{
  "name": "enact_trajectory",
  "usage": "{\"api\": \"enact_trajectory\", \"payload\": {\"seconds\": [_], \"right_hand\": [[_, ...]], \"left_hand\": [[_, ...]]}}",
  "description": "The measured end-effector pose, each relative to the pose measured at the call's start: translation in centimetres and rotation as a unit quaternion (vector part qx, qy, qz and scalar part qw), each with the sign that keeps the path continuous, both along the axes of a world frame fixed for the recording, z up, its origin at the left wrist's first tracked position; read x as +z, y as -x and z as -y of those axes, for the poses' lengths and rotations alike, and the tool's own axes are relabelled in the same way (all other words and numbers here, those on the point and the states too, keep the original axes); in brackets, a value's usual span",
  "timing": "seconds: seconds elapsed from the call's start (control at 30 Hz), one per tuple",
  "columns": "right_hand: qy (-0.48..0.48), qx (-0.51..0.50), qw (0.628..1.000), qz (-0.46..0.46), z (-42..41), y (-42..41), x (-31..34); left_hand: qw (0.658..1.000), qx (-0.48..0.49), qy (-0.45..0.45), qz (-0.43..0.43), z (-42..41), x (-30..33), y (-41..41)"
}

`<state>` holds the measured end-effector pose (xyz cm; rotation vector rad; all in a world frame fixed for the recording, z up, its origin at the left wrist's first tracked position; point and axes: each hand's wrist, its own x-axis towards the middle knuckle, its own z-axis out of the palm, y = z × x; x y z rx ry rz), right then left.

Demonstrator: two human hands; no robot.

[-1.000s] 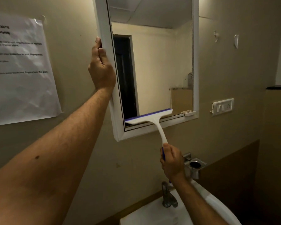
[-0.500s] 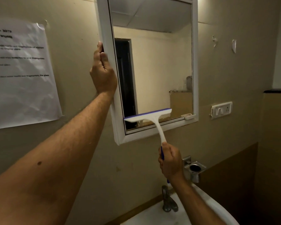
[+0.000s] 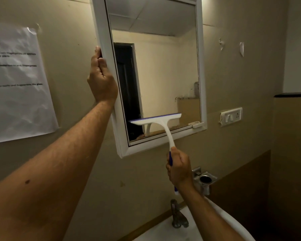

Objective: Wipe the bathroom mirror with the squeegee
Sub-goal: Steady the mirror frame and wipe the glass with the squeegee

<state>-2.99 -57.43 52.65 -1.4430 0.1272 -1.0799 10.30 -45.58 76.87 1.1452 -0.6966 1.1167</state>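
Note:
A white-framed mirror (image 3: 163,70) hangs on the beige wall, its left side swung out from the wall. My left hand (image 3: 102,80) grips the left edge of the frame, fingers wrapped behind it. A white squeegee (image 3: 161,123) with a blue blade edge lies against the lower part of the glass, blade roughly level and a little above the bottom frame. My right hand (image 3: 179,168) is closed around its blue and white handle, below the mirror.
A white sink (image 3: 186,230) with a metal tap (image 3: 178,216) sits below. A chrome holder (image 3: 204,180) is fixed to the wall by my right hand. A switch plate (image 3: 231,116) is right of the mirror. A printed paper sheet (image 3: 16,84) hangs at left.
The squeegee blade has risen slightly from the bottom frame onto the glass. The view has tilted up a little. My left hand keeps its hold on the frame.

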Motion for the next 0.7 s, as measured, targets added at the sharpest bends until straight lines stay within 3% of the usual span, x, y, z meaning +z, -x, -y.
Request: {"api": "enact_trajectory", "payload": {"seconds": [0.17, 0.43, 0.7], "right_hand": [[-0.007, -0.019, 1.0, -0.016, -0.1, 0.2, -4.8], [0.053, -0.041, 0.998, 0.019, 0.3, -0.8, 0.5], [0.038, -0.024, 0.999, -0.01, 0.1, -0.3, -4.4]], "left_hand": [[1.0, 0.0, 0.007, 0.007, 0.0, 0.0, 0.0], [1.0, -0.013, 0.002, 0.024, 0.2, 0.1, -0.4], [0.999, -0.017, 0.005, 0.033, 0.2, 0.0, -0.8]]}}
